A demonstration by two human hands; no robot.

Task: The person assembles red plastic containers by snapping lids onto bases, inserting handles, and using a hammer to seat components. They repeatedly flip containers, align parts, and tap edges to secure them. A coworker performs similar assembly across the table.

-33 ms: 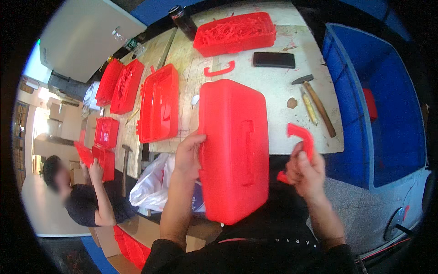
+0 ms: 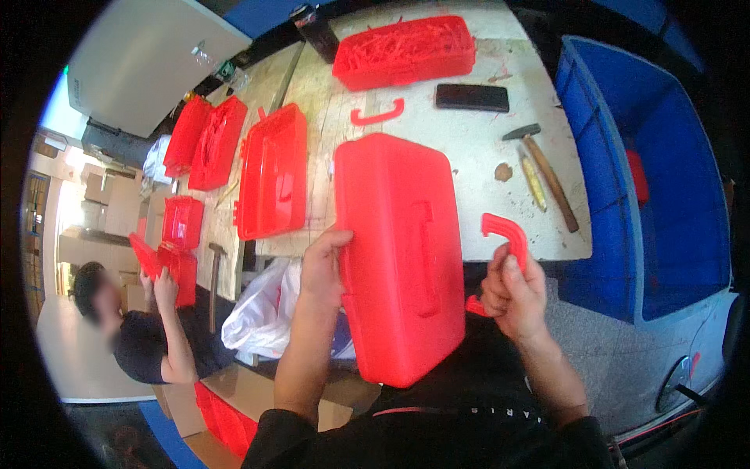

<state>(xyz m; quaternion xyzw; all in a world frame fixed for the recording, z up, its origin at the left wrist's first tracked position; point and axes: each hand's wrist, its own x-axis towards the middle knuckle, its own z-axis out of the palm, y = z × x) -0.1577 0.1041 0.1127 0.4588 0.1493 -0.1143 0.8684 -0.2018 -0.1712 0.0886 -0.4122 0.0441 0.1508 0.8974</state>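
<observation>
A red plastic case (image 2: 394,266), closed and tilted, is held up in front of me at the table's near edge. My left hand (image 2: 322,270) grips its left side, thumb on the face. A long recess with raised ends runs down that face. To the right of the case, my right hand (image 2: 512,293) is closed round a curved red handle (image 2: 506,228), whose two ends stick out past the fingers. The handle is apart from the case. Another red handle (image 2: 378,114) lies on the table (image 2: 484,156) beyond the case.
A red tray of scraps (image 2: 405,56), black phone (image 2: 471,98), hammer (image 2: 551,181) and yellow-handled tool (image 2: 533,182) lie on the table. An open red case half (image 2: 273,176) is at left. A blue bin (image 2: 672,234) stands right. A co-worker (image 2: 168,336) holds a red part at left.
My right hand has shifted slightly left and up with the handle, closer to the case. The case has tilted a little, its upper end moving left.
</observation>
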